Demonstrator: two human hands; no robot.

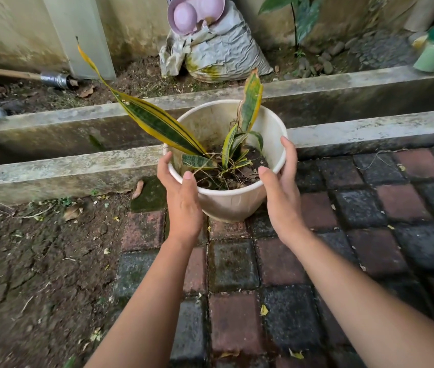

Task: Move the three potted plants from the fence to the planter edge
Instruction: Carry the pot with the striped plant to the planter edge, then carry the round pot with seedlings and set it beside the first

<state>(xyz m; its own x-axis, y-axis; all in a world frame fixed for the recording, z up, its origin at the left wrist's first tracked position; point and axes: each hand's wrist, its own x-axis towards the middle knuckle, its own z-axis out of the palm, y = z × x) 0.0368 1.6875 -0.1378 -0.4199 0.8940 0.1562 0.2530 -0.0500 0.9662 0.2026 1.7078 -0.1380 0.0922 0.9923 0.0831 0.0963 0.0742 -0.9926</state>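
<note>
Potted plant (226, 160) sits in your grasp above damp brick paving (343, 235), near the concrete planter edge (77, 166); your left hand (184, 205) and right hand (282, 197) clasp its white rim.

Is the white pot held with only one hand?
No, the left hand and the right hand both grip the rim of the white pot, one on each side.

Damp red-and-grey paving (316, 261), bare soil (37, 261), stained wall (11, 27), mossy concrete curbs (64, 166).
</note>
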